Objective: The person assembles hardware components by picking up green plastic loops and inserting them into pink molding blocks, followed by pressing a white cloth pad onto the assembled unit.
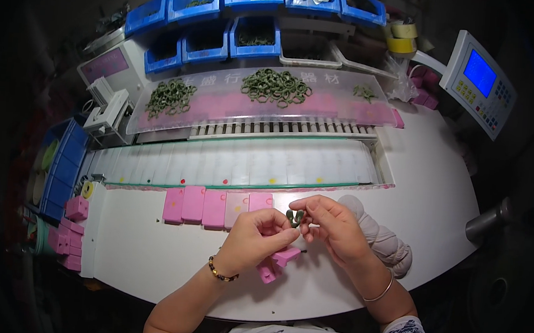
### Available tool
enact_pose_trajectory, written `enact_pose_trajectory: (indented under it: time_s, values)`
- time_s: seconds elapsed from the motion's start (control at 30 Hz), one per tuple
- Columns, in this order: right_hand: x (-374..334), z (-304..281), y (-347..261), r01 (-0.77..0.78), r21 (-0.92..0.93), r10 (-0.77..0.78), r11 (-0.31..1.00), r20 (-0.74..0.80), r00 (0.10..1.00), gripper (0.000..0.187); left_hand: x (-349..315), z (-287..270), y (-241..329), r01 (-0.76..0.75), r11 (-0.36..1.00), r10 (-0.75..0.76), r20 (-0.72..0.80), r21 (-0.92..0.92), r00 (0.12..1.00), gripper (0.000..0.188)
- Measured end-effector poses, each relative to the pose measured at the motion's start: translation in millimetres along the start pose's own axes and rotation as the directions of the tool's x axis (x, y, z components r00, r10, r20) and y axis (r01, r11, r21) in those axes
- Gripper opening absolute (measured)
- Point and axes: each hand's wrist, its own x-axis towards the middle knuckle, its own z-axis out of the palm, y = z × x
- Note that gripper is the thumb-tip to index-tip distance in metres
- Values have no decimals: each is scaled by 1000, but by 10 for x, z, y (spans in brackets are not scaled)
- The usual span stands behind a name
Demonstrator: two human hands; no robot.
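Above the near part of the white table, my left hand [252, 240] pinches a small dark green ring-like piece [294, 218] between thumb and fingers. The piece looks like the green rings lying farther back. My right hand [336, 226] is closed at its other side, thumb and fingertips meeting at the piece. Partly hidden under my left hand lie pink block-like mould pieces [268, 270]. Just beyond my hands stands a row of several pink rectangular blocks [193, 204], some with coloured marks.
Piles of green rings [275, 86] rest on a translucent sheet [215, 104] at the back. In front runs a long white panel strip [230, 163]. Blue bins [195, 0] line the rear. A rolled grey cloth [380, 236] lies right, below a control panel [480, 82].
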Motion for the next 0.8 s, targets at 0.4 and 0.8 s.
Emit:
enact_pose_trajectory:
  time_s: [0.4,0.8]
  values:
    - [154,-20,-446,-109,-377,197,920,201,960,16,-41,-77,42,90,995,-92,50,46,995,18]
    - [1033,-583,-1342,245,-412,-327,877,-141,934,42,60,-109,-22,31,986,-37,-34,-165,999,16]
